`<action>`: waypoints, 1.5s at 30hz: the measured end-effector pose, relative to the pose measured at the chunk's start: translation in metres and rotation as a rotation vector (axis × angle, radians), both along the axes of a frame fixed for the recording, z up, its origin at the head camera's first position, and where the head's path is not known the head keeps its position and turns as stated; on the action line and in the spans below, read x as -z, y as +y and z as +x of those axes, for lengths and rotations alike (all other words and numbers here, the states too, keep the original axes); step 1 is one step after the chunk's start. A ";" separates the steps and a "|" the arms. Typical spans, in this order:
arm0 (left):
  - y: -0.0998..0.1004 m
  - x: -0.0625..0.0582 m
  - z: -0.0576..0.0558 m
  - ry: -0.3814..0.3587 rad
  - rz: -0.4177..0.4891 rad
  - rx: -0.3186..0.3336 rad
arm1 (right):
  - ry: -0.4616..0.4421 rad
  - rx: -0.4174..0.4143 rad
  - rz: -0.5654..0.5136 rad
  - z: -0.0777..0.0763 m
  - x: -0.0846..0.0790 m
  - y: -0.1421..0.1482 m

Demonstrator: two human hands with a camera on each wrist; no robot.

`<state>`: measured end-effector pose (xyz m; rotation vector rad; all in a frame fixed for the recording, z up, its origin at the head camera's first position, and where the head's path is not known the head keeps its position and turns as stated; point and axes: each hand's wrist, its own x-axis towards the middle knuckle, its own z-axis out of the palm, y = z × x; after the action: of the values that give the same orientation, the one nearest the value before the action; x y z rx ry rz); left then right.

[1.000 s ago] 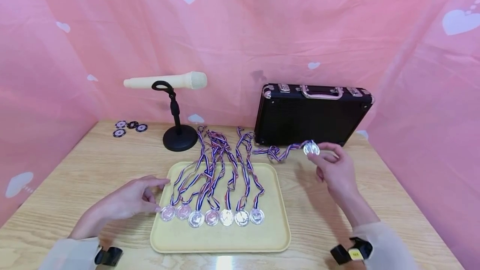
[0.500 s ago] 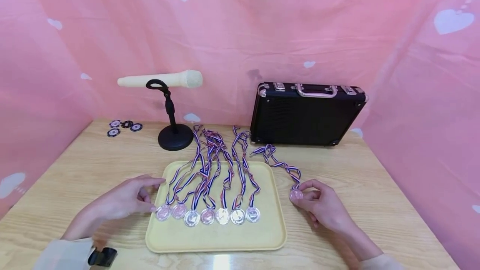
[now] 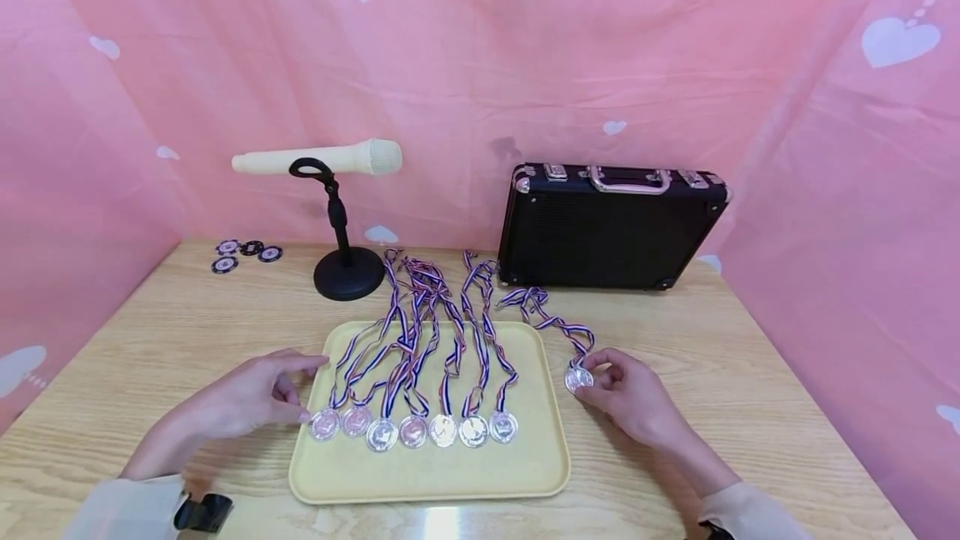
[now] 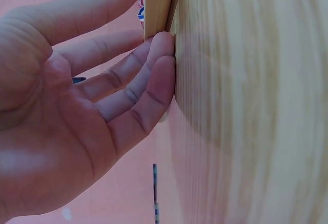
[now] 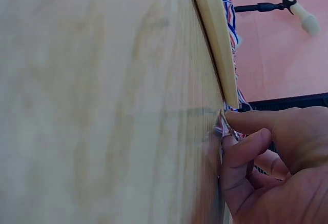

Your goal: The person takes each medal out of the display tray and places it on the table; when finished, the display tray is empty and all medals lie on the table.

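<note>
A pale yellow tray holds a row of several silver medals, their striped red, white and blue ribbons running back over its far rim. My left hand rests beside the tray's left edge, fingers loosely bent; in the left wrist view its fingertips touch the tray's side. To the right of the tray, my right hand pinches the rim of one more silver medal between thumb and fingers, low at the table. That medal's ribbon trails back along the table. In the right wrist view the fingers partly hide it.
A black case with a metal handle stands at the back right. At the back left, a cream microphone sits on a black stand. Several poker chips lie on the wooden table near the pink backdrop.
My right hand has brought the medal from in front of the case down and left, close to the tray's right edge, its ribbon trailing. My left hand stays at the tray. The head view shifts slightly.
</note>
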<state>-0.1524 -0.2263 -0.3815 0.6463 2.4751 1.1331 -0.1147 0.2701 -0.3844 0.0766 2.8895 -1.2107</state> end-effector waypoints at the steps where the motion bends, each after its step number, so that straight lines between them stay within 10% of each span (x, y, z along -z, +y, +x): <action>1: 0.000 0.000 0.000 0.000 0.002 0.001 | 0.014 -0.004 0.020 -0.002 0.000 -0.001; 28: 0.002 0.002 0.003 -0.051 0.004 -0.024 | 0.045 0.022 0.051 0.001 -0.014 -0.021; 45: 0.001 0.000 0.002 -0.029 0.036 -0.011 | 0.063 -0.247 0.218 0.027 -0.019 -0.091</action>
<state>-0.1509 -0.2253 -0.3810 0.6225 2.4421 1.1847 -0.0876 0.1786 -0.3652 -0.3135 2.9607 -0.8721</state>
